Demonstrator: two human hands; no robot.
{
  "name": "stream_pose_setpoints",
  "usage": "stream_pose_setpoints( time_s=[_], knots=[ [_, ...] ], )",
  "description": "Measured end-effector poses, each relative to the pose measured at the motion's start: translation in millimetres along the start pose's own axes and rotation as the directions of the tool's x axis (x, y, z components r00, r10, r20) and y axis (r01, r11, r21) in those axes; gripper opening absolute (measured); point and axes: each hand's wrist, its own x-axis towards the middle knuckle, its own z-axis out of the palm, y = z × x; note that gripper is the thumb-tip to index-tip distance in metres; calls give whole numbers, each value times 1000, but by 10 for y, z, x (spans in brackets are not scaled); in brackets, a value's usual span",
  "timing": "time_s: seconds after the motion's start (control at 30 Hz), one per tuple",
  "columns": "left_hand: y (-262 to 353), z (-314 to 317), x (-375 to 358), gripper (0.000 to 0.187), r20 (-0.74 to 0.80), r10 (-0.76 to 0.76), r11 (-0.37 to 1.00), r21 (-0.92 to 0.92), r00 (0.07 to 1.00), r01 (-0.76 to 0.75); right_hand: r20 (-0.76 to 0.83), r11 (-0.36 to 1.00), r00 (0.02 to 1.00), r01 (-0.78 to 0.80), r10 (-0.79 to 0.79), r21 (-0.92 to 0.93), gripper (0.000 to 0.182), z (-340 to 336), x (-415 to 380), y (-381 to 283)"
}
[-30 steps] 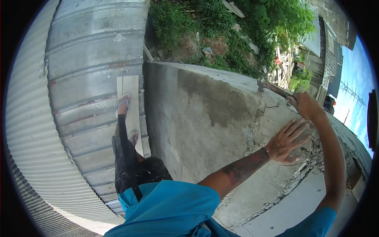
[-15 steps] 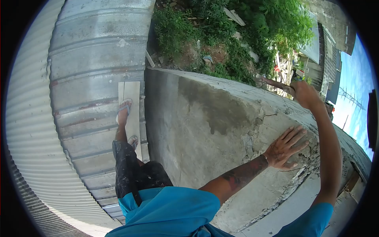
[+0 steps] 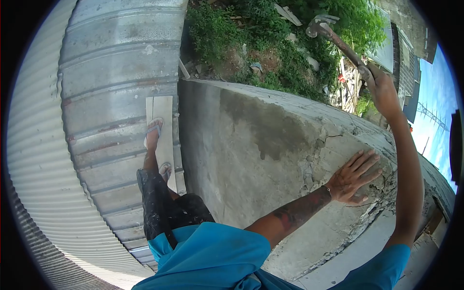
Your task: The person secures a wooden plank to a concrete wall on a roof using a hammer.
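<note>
My right hand [image 3: 385, 93] is raised above the wall's top edge, its fingers wrapped round the handle of a worn hammer [image 3: 344, 47]. The hammer's head is up at the far end, in front of the greenery. Lower down, my left hand [image 3: 352, 178] lies flat on the grey cement wall [image 3: 232, 159] with its fingers spread. Cracked, crumbling cement surrounds that hand, near the upper edge. A dark damp-looking patch marks the wall's face farther along.
My sandalled feet stand on a pale board [image 3: 165, 125] laid over the ribbed metal roof [image 3: 116, 72]. Corrugated sheeting [image 3: 38, 159] runs along the left. Beyond the wall are bushes [image 3: 212, 36], rubble and other buildings.
My right hand has lifted the hammer from near the wall's top edge to well above it. My left hand stays flat on the wall.
</note>
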Motion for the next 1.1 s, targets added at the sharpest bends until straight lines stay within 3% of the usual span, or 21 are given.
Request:
stream_pose_setpoints(
  time_s=[0.03, 0.07, 0.13, 0.2, 0.3, 0.37, 0.43, 0.53, 0.57, 0.6, 0.63, 0.7, 0.77, 0.83, 0.87, 0.97, 1.03, 1.1],
  knots=[
    [14, 4, -36, 81, 2, -9, 1000, -5, 1000, 9, -69, 965, 992, -89, 109, 247, 31, 24, -7, -46],
    [14, -19, -56, 82, 16, -19, 1000, -14, 1000, 20, 14, 980, 998, -62, 60, 191, 34, 86, -78, -3],
    [18, -32, -26, 82, 27, -20, 999, -31, 999, 20, 171, 998, 985, 23, -33, 64, 40, 172, -276, 277],
    [103, 9, -60, 82, 26, -34, 999, -23, 999, 35, 598, 920, 792, 134, 124, -368, 43, 504, -427, 710],
    [-55, -67, 15, 82, -3, -16, 1000, 25, 1000, 16, 460, 934, 887, 129, 41, -333, 38, 293, -146, 850],
    [21, 21, -3, 81, 16, 0, 1000, -18, 1000, 1, 177, 977, 984, 10, 28, -212, 36, -8, -20, 412],
    [5, 6, -42, 81, 27, -16, 1000, -10, 1000, 16, -106, 983, 992, -56, 76, 175, 36, -51, 92, 289],
    [0, -16, -37, 81, 37, -26, 1000, 5, 999, 26, 13, 953, 998, -62, 61, 297, 35, 140, -183, 212],
    [22, -13, -24, 81, 31, -25, 1000, 8, 999, 25, 265, 997, 962, 79, -72, -16, 36, 290, -275, 468],
    [94, 39, -60, 81, 21, -36, 999, 7, 999, 36, 651, 937, 730, 42, 209, -348, 36, 266, -325, 306],
    [127, 57, -88, 81, 19, -38, 999, 15, 999, 38, 653, 872, 673, 22, 349, -489, 37, 400, -352, 379],
    [-78, -9, 81, 81, -11, -3, 998, 57, 1000, 3, 536, 897, 817, 55, 213, -440, 36, 317, -147, 726],
    [10, 0, -33, 80, 22, -11, 1000, 20, 1000, 11, 279, 957, 950, -60, 143, -285, 36, 111, -46, 394],
    [28, 39, -38, 79, 39, -20, 1000, 6, 999, 19, -71, 998, 996, 49, -46, 33, 36, 2, 17, 286],
    [36, 36, -46, 79, 38, -23, 1000, 2, 999, 23, -62, 933, 987, -119, 148, 340, 39, 44, -54, 194],
    [-14, -30, -6, 79, 26, -16, 1000, 9, 1000, 15, 364, 995, 926, 89, -98, 40, 41, 244, -359, 440],
    [50, -7, -44, 79, 31, 0, 1000, 16, 1000, 0, 621, 910, 746, 48, 241, -411, 41, 412, -369, 383],
    [6, 19, -13, 80, 4, 10, 997, 70, 1000, -10, 499, 878, 854, 121, 146, -464, 42, 255, -123, 323]
  ],
)
